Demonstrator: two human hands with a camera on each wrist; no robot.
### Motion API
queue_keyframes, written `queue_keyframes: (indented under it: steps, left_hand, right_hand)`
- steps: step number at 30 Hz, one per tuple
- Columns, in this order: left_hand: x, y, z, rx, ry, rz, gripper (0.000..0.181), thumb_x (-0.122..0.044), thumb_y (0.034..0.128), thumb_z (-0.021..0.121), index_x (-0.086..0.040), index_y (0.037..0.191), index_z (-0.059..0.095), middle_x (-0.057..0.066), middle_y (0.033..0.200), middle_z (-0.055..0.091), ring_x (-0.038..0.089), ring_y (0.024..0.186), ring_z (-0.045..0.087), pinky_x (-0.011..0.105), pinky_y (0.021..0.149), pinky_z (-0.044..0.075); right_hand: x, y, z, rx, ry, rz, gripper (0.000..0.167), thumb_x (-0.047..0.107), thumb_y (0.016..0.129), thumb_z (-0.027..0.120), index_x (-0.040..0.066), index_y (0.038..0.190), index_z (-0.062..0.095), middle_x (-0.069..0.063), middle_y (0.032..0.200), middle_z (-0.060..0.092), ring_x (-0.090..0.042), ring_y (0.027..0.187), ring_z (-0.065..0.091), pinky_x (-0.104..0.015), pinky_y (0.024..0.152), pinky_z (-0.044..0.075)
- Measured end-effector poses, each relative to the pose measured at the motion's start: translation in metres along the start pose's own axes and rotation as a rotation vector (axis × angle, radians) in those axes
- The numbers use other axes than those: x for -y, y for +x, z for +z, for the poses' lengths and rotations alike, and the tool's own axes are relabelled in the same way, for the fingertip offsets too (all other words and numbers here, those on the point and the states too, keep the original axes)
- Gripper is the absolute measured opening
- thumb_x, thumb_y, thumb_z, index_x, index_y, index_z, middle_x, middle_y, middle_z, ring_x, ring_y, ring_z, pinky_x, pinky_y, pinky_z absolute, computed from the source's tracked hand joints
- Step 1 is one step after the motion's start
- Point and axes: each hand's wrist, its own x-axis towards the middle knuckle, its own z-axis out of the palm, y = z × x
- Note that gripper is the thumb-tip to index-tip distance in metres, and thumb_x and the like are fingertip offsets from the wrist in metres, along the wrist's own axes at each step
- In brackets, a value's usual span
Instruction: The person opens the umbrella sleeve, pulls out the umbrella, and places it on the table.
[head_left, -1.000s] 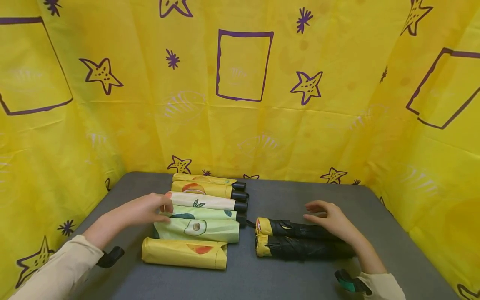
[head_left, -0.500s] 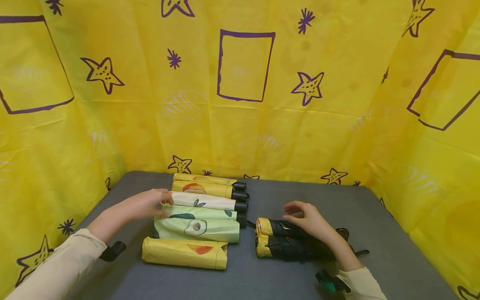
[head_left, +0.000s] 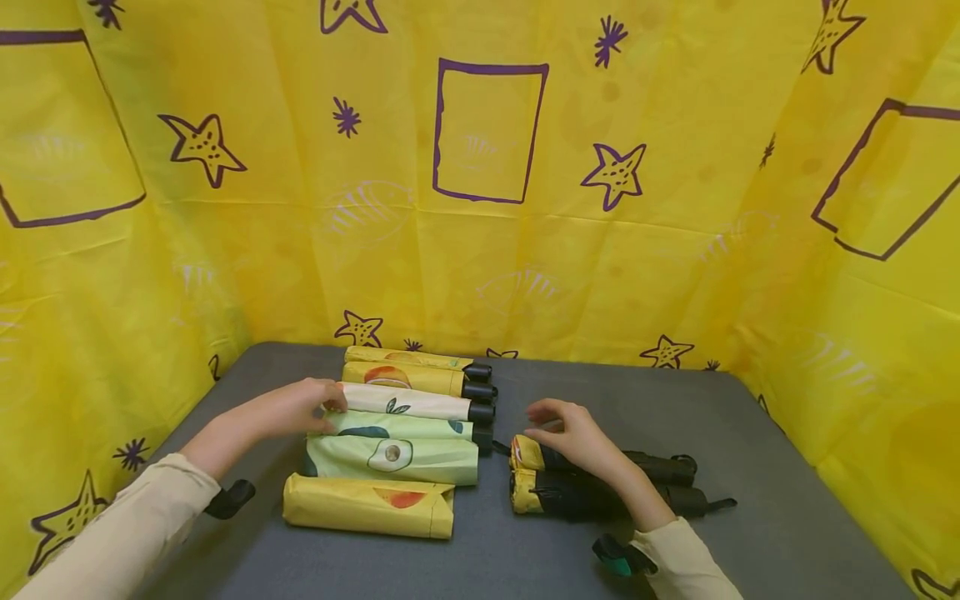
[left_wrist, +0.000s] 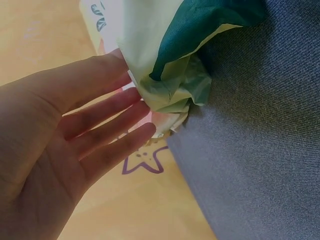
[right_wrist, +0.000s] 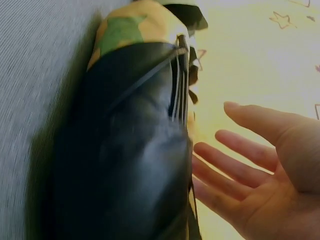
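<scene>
Reaching stage, I'd judge. Left hand (head_left: pixel 303 407) slack, fingers apart, no visible grip, at green rolls (head_left: pixel 423 427); right hand (head_left: pixel 573 433) loosely curved, empty, just beside black umbrellas (head_left: pixel 566 492) on surface (head_left: pixel 510 558). Next grasp would need closing fingers.

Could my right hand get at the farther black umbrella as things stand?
Probably yes: the right hand looks empty and is close by the farther black umbrella; the nearer black umbrella lies alongside, and I see nothing lying on top.
</scene>
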Motion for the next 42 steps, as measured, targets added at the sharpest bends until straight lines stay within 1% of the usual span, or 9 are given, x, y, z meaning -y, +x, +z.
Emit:
queue_keyframes:
  steps: [4,7,13,19,26,32,35,38,42]
  left_hand:
    - [0.001,0.001,0.001,-0.001,0.004,0.010,0.020,-0.011,0.0793,0.078,-0.008,0.098,0.070,0.004,0.096,0.067,0.022,0.091,0.063,0.040,0.078,0.054]
    - [0.002,0.001,0.001,0.000,0.002,0.000,0.021,-0.011,0.0790,0.078,-0.007,0.098,0.069,0.005,0.097,0.067,0.023,0.092,0.064,0.040,0.079,0.054]
    - [0.003,0.002,0.001,-0.004,0.005,-0.014,0.021,-0.010,0.0787,0.078,-0.008,0.098,0.069,0.004,0.097,0.066,0.021,0.091,0.062,0.035,0.077,0.052]
    - [0.006,0.004,0.001,-0.002,0.003,0.005,0.021,-0.008,0.0777,0.078,-0.007,0.097,0.069,0.004,0.095,0.067,0.022,0.090,0.063,0.034,0.076,0.052]
    - [0.008,0.006,-0.001,0.010,-0.004,0.018,0.024,-0.007,0.0767,0.079,-0.006,0.098,0.069,0.005,0.096,0.069,0.025,0.091,0.065,0.035,0.076,0.054]
    - [0.010,0.008,-0.002,0.011,-0.009,0.047,0.026,-0.005,0.0742,0.081,-0.004,0.098,0.070,0.007,0.095,0.070,0.026,0.089,0.065,0.038,0.076,0.054]
    - [0.010,0.009,-0.002,0.016,-0.008,0.048,0.027,-0.005,0.0735,0.081,-0.003,0.098,0.070,0.006,0.095,0.070,0.025,0.088,0.065,0.038,0.076,0.054]
    - [0.008,0.011,-0.003,0.022,-0.009,0.056,0.027,-0.004,0.0729,0.081,-0.003,0.097,0.070,0.007,0.094,0.070,0.024,0.087,0.065,0.037,0.075,0.054]
    - [0.007,0.013,-0.004,0.035,-0.015,0.058,0.026,-0.004,0.0724,0.081,-0.003,0.096,0.070,0.006,0.092,0.070,0.023,0.085,0.064,0.039,0.075,0.054]
  right_hand:
    - [0.007,0.007,0.009,0.017,0.009,-0.017,0.031,0.021,0.091,0.068,0.005,0.117,0.065,-0.018,0.119,0.067,-0.031,0.106,0.065,-0.043,0.089,0.054]
    - [0.011,0.011,0.016,0.033,0.022,-0.021,0.032,0.021,0.091,0.067,0.004,0.118,0.065,-0.018,0.119,0.066,-0.032,0.106,0.064,-0.043,0.089,0.054]
    - [0.016,0.016,0.028,0.047,0.023,-0.025,0.034,0.020,0.092,0.067,0.002,0.120,0.064,-0.017,0.119,0.066,-0.031,0.108,0.064,-0.043,0.089,0.054]
    - [0.019,0.020,0.037,0.070,0.008,-0.039,0.032,0.019,0.091,0.068,0.002,0.119,0.065,-0.014,0.116,0.067,-0.029,0.107,0.064,-0.040,0.088,0.054]
    - [0.022,0.026,0.045,0.089,-0.002,-0.057,0.032,0.018,0.090,0.068,0.002,0.118,0.065,-0.015,0.117,0.067,-0.028,0.106,0.064,-0.037,0.086,0.055]
    - [0.022,0.030,0.050,0.089,-0.016,-0.069,0.030,0.015,0.089,0.070,0.000,0.115,0.066,-0.016,0.116,0.067,-0.030,0.105,0.065,-0.040,0.086,0.055]
    - [0.022,0.032,0.052,0.090,-0.021,-0.073,0.029,0.013,0.089,0.070,-0.001,0.114,0.066,-0.017,0.115,0.067,-0.032,0.105,0.065,-0.043,0.088,0.054]
    - [0.022,0.034,0.055,0.090,-0.045,-0.080,0.029,0.011,0.088,0.070,0.000,0.114,0.066,-0.017,0.114,0.067,-0.032,0.105,0.065,-0.044,0.088,0.054]
    - [0.023,0.035,0.058,0.084,-0.105,-0.090,0.029,0.009,0.087,0.071,0.000,0.114,0.067,-0.015,0.114,0.067,-0.030,0.105,0.064,-0.044,0.088,0.053]
